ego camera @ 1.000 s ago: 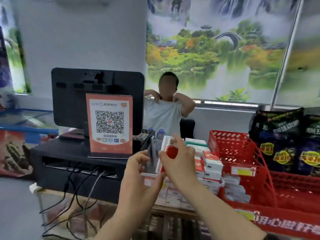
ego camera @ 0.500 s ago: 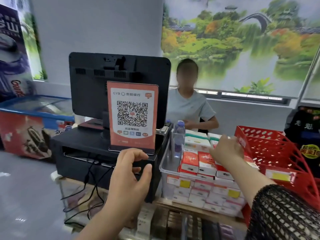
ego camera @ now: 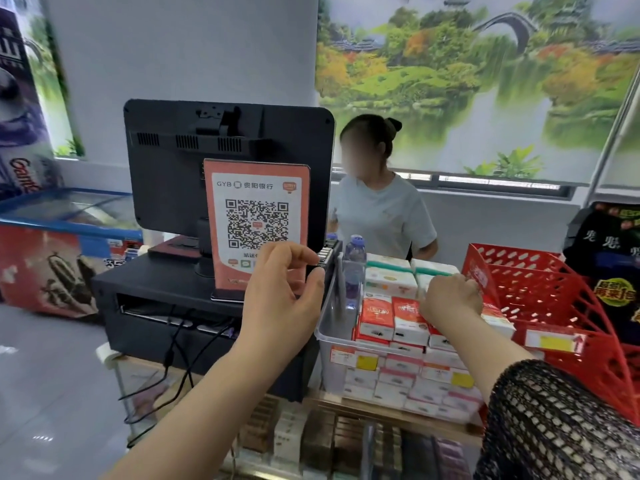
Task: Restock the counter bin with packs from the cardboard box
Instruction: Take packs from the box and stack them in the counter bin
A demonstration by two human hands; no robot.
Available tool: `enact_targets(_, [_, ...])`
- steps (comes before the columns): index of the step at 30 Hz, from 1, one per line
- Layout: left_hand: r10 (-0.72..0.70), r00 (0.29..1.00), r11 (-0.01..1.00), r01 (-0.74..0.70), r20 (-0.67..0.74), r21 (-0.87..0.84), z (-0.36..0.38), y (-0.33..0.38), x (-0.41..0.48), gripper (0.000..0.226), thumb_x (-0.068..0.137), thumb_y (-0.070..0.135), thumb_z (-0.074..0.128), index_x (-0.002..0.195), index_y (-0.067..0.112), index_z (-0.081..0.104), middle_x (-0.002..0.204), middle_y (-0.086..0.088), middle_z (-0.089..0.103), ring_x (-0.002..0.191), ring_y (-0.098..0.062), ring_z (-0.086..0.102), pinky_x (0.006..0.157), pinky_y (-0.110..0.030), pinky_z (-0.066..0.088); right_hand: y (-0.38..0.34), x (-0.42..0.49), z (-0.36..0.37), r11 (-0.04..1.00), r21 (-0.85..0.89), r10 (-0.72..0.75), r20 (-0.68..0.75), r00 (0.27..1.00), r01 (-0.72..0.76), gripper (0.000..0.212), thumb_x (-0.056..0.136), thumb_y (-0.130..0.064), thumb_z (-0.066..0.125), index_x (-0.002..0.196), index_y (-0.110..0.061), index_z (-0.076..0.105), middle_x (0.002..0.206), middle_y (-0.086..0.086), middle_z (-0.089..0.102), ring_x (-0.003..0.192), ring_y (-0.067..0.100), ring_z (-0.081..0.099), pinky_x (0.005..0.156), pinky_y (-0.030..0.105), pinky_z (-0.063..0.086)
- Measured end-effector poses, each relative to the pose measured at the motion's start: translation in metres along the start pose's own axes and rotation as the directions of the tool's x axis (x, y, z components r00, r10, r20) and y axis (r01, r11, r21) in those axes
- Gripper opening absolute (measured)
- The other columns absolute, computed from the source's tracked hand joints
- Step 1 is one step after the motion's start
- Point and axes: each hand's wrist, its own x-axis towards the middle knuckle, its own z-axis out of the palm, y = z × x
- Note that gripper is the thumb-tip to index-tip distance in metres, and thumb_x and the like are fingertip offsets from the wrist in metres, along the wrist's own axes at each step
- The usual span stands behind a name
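Note:
The clear plastic counter bin (ego camera: 327,337) stands in the middle, filled with rows of red-and-white packs (ego camera: 408,320) and white-and-green packs (ego camera: 391,278) behind them. My right hand (ego camera: 450,296) reaches into the bin's right end with its fingers curled down over a red-and-white pack (ego camera: 497,322) by the red basket. My left hand (ego camera: 284,292) hovers left of the bin in front of the QR sign, fingers apart and holding nothing. No cardboard box is in view.
A black monitor (ego camera: 173,174) with an orange QR sign (ego camera: 256,209) stands left of the bin. A water bottle (ego camera: 353,268) sits in the bin's left corner. A red mesh basket (ego camera: 554,299) and dark snack bags (ego camera: 609,258) are on the right. A person (ego camera: 381,209) stands behind the counter.
My right hand carried the red-and-white pack from in front of me to the bin's right end. My left hand let go and rose in front of the sign. The view shifted left.

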Motion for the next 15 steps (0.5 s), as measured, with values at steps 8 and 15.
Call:
enact_targets(8, [-0.006,1.0,0.999,0.007,-0.01,0.038,0.002,0.002,-0.009,0.014,0.088,0.014,0.063,0.093,0.025,0.055,0.102,0.009,0.051,0.086,-0.003,0.056,0.073,-0.013,0.049,-0.026,-0.036,-0.042,0.816,0.486,-0.127,-0.375,0.918,0.312,0.035,0.09,-0.036,0.052,0.111,-0.008,0.057,0.117,0.014,0.054,0.108,0.032,0.049,0.08,0.035,0.04])
enact_targets(15, [-0.12,0.986,0.989,0.129,-0.116,0.075,-0.015,-0.02,-0.041,0.012,0.088,0.017,0.061,0.097,0.022,0.055,0.105,-0.002,0.06,0.087,0.0,0.06,0.069,-0.007,0.046,-0.087,-0.129,-0.053,0.141,0.929,-0.233,-0.305,0.923,0.343,0.008,0.093,-0.03,0.053,0.091,-0.022,0.052,0.087,-0.007,0.057,0.087,0.015,0.057,0.082,0.031,0.047])
